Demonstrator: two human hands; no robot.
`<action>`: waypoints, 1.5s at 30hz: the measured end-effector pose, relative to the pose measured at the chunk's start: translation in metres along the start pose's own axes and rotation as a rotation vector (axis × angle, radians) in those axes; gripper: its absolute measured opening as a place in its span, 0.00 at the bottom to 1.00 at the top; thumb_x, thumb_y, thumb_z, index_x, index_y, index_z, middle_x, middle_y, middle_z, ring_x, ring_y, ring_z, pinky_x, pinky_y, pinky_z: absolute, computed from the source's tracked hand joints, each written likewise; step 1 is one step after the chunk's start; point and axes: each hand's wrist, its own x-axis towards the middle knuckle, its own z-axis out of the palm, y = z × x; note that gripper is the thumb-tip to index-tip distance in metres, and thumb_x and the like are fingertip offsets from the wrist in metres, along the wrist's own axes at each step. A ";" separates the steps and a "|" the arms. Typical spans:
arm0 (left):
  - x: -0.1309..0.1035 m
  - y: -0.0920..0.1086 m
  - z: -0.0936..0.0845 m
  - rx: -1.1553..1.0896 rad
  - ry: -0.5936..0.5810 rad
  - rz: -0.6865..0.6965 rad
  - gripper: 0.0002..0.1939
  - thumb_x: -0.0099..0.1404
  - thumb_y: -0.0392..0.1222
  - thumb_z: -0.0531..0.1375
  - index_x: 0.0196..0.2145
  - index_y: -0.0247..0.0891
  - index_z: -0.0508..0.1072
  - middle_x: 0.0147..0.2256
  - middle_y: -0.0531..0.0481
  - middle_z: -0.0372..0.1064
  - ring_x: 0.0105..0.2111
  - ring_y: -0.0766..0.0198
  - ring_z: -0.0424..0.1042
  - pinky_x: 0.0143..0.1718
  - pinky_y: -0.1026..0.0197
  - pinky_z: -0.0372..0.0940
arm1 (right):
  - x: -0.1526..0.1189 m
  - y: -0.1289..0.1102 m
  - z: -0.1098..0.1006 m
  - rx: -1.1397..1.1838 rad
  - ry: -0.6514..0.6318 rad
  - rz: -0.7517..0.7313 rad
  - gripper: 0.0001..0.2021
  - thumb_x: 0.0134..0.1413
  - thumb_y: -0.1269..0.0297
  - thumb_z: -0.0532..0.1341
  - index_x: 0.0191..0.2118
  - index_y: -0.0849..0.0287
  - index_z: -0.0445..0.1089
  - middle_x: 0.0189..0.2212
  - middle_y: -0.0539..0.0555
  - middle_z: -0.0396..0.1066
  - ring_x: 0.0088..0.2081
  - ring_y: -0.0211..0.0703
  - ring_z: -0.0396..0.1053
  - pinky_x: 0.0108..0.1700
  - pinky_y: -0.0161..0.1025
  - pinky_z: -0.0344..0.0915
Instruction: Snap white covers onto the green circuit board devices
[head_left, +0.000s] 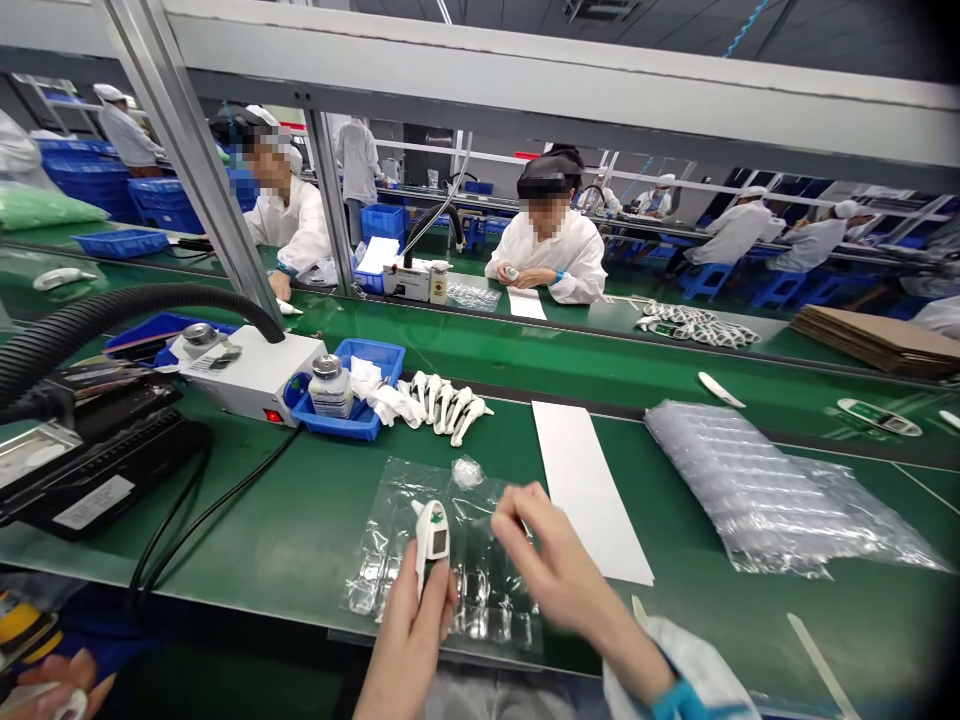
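Thumb and fingers of the left hand were closed around a white ear thermometer, which stood probe end up above the near edge of the green bench, its square display showing. The right hand hung to the right of it, apart from the thermometer, fingers bent toward the thumb; whether they pinched anything small could not be told. Beneath the hands lay a clear plastic sheet. A white paper strip stretched away beside it, with clear bubble packaging further right. Beyond, white thermometer housings lay in a row near a blue tray holding a dispenser bottle. Across the green belt, a co-worker in white held a small white part.
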 end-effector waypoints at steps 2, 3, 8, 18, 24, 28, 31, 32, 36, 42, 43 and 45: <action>-0.001 0.009 -0.004 -0.078 -0.041 -0.035 0.19 0.61 0.59 0.58 0.39 0.41 0.64 0.27 0.58 0.59 0.23 0.71 0.55 0.25 0.67 0.54 | 0.028 0.027 0.003 -0.050 -0.050 0.054 0.14 0.67 0.64 0.48 0.27 0.56 0.55 0.23 0.46 0.60 0.27 0.39 0.59 0.37 0.39 0.57; -0.002 0.012 -0.005 -0.116 -0.046 -0.058 0.20 0.60 0.59 0.59 0.39 0.41 0.64 0.27 0.58 0.59 0.22 0.73 0.53 0.24 0.67 0.52 | 0.042 0.041 0.007 -0.066 -0.071 0.058 0.14 0.66 0.64 0.48 0.27 0.56 0.55 0.22 0.46 0.60 0.26 0.38 0.59 0.36 0.38 0.57; -0.007 0.010 -0.008 -0.327 -0.032 -0.153 0.30 0.53 0.59 0.65 0.46 0.39 0.64 0.25 0.58 0.64 0.18 0.74 0.52 0.21 0.66 0.47 | 0.083 0.083 0.033 -0.193 -0.099 0.059 0.12 0.59 0.72 0.55 0.24 0.59 0.58 0.22 0.46 0.61 0.26 0.38 0.59 0.33 0.35 0.51; -0.010 0.010 -0.009 -0.596 -0.148 -0.300 0.31 0.48 0.48 0.71 0.46 0.32 0.69 0.22 0.55 0.68 0.15 0.76 0.54 0.19 0.67 0.42 | 0.069 0.082 0.040 -0.197 -0.126 -0.074 0.08 0.63 0.73 0.53 0.37 0.59 0.68 0.35 0.54 0.65 0.38 0.43 0.64 0.41 0.37 0.59; -0.014 0.006 -0.001 -0.601 -0.183 -0.319 0.29 0.47 0.50 0.71 0.44 0.34 0.70 0.23 0.55 0.68 0.15 0.76 0.54 0.19 0.67 0.42 | 0.060 0.069 0.029 -0.070 -0.122 -0.087 0.08 0.64 0.70 0.54 0.38 0.60 0.71 0.34 0.53 0.67 0.36 0.42 0.66 0.40 0.38 0.61; -0.015 0.003 0.000 -0.591 -0.189 -0.338 0.27 0.47 0.51 0.71 0.41 0.35 0.71 0.23 0.55 0.68 0.15 0.76 0.55 0.19 0.66 0.43 | 0.036 0.044 0.017 0.098 -0.124 -0.038 0.10 0.66 0.65 0.53 0.39 0.59 0.71 0.32 0.51 0.69 0.33 0.39 0.67 0.35 0.35 0.62; -0.015 0.001 0.002 -0.580 -0.191 -0.343 0.25 0.49 0.50 0.70 0.41 0.35 0.71 0.23 0.55 0.68 0.15 0.76 0.55 0.19 0.67 0.43 | 0.017 0.029 0.015 0.293 -0.173 0.027 0.09 0.65 0.62 0.55 0.43 0.56 0.72 0.34 0.51 0.71 0.35 0.40 0.68 0.37 0.35 0.62; -0.015 0.000 0.003 -0.576 -0.194 -0.344 0.25 0.49 0.50 0.70 0.41 0.35 0.71 0.23 0.55 0.68 0.15 0.76 0.55 0.19 0.67 0.42 | 0.011 0.026 0.015 0.325 -0.181 0.036 0.09 0.65 0.62 0.55 0.44 0.55 0.72 0.35 0.51 0.71 0.37 0.41 0.68 0.38 0.36 0.62; -0.015 -0.003 0.008 -0.576 -0.216 -0.341 0.22 0.51 0.50 0.69 0.39 0.36 0.72 0.21 0.56 0.67 0.14 0.76 0.55 0.18 0.67 0.41 | -0.001 0.020 0.016 0.342 -0.191 0.029 0.11 0.66 0.63 0.55 0.48 0.52 0.72 0.37 0.51 0.72 0.40 0.42 0.68 0.41 0.36 0.61; -0.017 -0.003 0.013 -0.586 -0.236 -0.381 0.22 0.50 0.51 0.70 0.38 0.37 0.71 0.21 0.56 0.68 0.15 0.76 0.55 0.19 0.67 0.42 | -0.006 0.021 0.016 0.390 -0.186 0.060 0.12 0.67 0.62 0.54 0.48 0.52 0.72 0.35 0.50 0.72 0.37 0.41 0.67 0.39 0.36 0.61; -0.018 -0.002 0.014 -0.582 -0.237 -0.378 0.23 0.50 0.52 0.70 0.39 0.37 0.71 0.21 0.56 0.68 0.15 0.76 0.55 0.19 0.67 0.42 | -0.007 0.021 0.016 0.392 -0.181 0.062 0.12 0.67 0.62 0.54 0.48 0.52 0.72 0.35 0.50 0.71 0.36 0.40 0.67 0.39 0.36 0.61; -0.019 -0.002 0.016 -0.584 -0.237 -0.371 0.23 0.51 0.52 0.69 0.39 0.37 0.70 0.21 0.56 0.68 0.15 0.75 0.55 0.19 0.67 0.42 | -0.008 0.022 0.017 0.394 -0.172 0.069 0.11 0.67 0.62 0.54 0.48 0.52 0.72 0.33 0.50 0.71 0.35 0.40 0.67 0.38 0.36 0.61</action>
